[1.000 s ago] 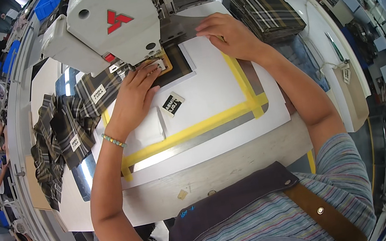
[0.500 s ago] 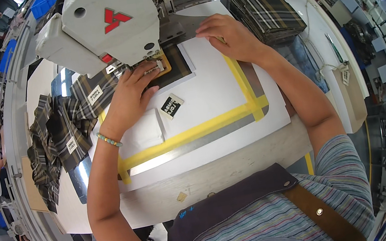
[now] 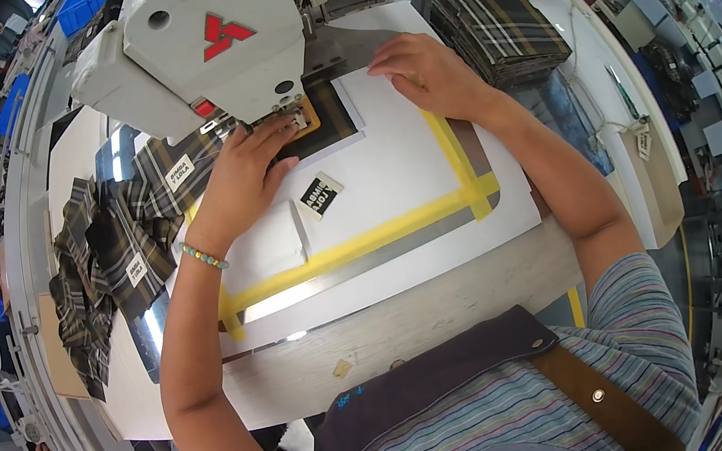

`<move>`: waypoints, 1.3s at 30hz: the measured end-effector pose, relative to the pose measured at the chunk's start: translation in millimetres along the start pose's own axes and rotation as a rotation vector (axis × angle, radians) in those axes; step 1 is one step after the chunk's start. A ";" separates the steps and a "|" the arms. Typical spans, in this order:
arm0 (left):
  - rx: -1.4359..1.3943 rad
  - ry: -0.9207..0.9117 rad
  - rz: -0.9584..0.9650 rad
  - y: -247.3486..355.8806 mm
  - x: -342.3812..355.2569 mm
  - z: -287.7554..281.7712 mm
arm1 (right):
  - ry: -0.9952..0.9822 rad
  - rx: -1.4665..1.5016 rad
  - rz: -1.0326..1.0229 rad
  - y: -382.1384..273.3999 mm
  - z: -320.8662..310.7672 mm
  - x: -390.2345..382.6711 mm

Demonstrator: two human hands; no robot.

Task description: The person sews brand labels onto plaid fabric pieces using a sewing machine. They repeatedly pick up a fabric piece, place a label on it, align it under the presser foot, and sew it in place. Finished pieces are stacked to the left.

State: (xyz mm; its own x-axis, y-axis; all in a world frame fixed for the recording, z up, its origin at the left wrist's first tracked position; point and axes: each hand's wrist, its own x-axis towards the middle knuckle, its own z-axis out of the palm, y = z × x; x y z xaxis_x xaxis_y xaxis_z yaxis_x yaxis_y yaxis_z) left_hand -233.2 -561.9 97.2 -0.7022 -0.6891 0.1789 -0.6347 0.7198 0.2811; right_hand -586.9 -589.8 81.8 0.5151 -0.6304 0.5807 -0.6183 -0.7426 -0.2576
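Plaid fabric [image 3: 332, 118] lies under and beside the sewing machine head [image 3: 213, 47], at the amber clamp frame [image 3: 313, 113]. Two white labels [image 3: 180, 172] show on the fabric left of the head. Left hand [image 3: 243, 173]: positioned at the head's near edge, fingers extended toward the clamp frame; whether they grip anything cannot be told. Right hand [image 3: 430, 77]: right of the head, fingers loosely bent, thumb apart, grasping nothing. One black-and-white label [image 3: 320, 196] lies on the white sheet [image 3: 382, 176], on the operator's side of the head.
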 end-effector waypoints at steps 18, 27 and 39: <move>-0.030 0.272 -0.170 -39.4 -39.4 -11.6 | -0.202 0.036 -0.017 -31.5 15.4 5.0; -0.100 0.238 -0.281 -41.3 -33.3 -4.7 | -0.268 -0.051 -0.086 -28.4 22.6 2.2; -0.186 0.421 -0.271 -25.9 -2.3 35.9 | -0.143 -0.285 -0.265 -64.7 7.9 18.1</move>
State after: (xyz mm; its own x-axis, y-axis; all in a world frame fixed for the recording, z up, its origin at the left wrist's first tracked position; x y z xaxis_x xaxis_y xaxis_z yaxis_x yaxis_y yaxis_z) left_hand -226.7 -575.9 55.6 -0.3062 -0.8500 0.4287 -0.6810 0.5103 0.5252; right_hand -532.9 -555.0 102.8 0.7435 -0.4659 0.4797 -0.5824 -0.8037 0.1221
